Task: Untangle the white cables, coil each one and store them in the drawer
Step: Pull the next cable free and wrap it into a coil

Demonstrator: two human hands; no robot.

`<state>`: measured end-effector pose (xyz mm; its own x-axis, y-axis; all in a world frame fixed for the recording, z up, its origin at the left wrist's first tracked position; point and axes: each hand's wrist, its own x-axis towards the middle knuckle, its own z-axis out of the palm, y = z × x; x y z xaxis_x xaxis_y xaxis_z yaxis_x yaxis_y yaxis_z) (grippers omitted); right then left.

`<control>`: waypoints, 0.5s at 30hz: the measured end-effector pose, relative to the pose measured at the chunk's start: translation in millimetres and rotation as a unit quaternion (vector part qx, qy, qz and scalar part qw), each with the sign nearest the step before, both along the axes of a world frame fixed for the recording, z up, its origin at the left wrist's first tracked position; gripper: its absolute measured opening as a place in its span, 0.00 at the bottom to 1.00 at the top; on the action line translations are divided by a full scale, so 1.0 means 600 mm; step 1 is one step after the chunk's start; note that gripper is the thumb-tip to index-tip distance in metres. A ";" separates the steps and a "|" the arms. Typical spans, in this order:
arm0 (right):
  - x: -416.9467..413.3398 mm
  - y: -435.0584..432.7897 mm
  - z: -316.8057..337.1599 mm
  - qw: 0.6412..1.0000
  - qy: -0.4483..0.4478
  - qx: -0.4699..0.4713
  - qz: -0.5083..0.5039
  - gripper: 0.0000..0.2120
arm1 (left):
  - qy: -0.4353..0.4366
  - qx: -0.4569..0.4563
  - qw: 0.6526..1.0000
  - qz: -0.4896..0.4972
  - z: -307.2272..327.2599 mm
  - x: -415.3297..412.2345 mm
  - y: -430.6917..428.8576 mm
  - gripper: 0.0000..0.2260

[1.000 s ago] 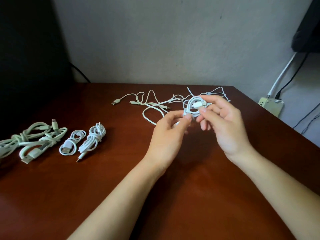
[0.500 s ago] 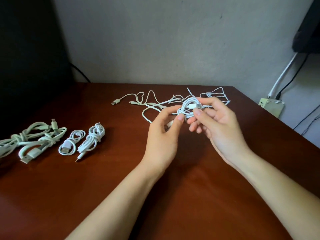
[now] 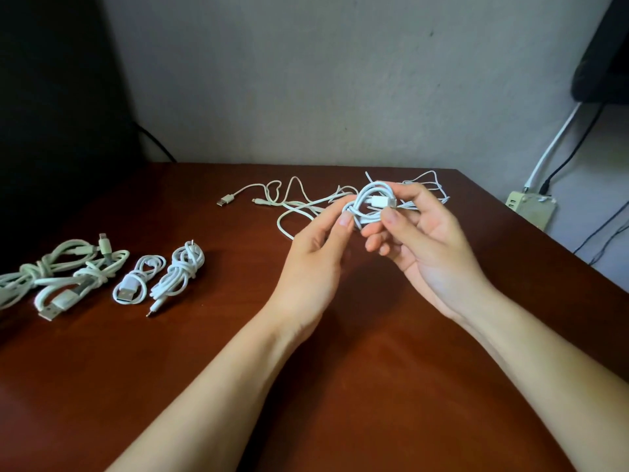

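Dark wooden tabletop (image 3: 340, 386), above which one small white cable coil (image 3: 366, 212) is held between both hands: left hand (image 3: 313, 264) pinching its near rim by thumb and fingertip, right hand (image 3: 432, 250) curled round the far side, the plug (image 3: 383, 201) nipped between thumb and forefinger. Coiling is judged nearly done. The plug end is yet to be tucked in to lock the loops, the loose tangle (image 3: 299, 202) just beyond the hands remains, the finished coils (image 3: 177, 277) are laid well to the left, and no drawer is seen. Against the frame a second earlier, the coil is carried slightly leftward and the table items are unmoved.

Reddish-brown wooden table (image 3: 340, 386), grey plaster wall (image 3: 306, 80), wall socket box (image 3: 531, 209), dim light
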<state>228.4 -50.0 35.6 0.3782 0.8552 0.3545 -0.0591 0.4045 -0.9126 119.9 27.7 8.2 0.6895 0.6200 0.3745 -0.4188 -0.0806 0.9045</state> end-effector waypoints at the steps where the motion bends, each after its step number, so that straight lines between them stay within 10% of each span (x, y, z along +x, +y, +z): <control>1: 0.002 -0.001 0.001 1.000 0.005 -0.002 0.005 0.11 | 0.000 -0.002 1.000 -0.008 0.000 0.001 -0.001 0.14; 15: 0.011 -0.002 0.005 0.996 -0.087 0.002 0.012 0.08 | -0.008 -0.122 0.987 -0.106 0.008 -0.003 -0.003 0.12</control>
<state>234.9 -51.2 38.6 0.2895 0.8619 0.4163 0.0896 0.4087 -0.9083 118.0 26.0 13.1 0.8086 0.5352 0.2444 -0.4176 0.2293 0.8792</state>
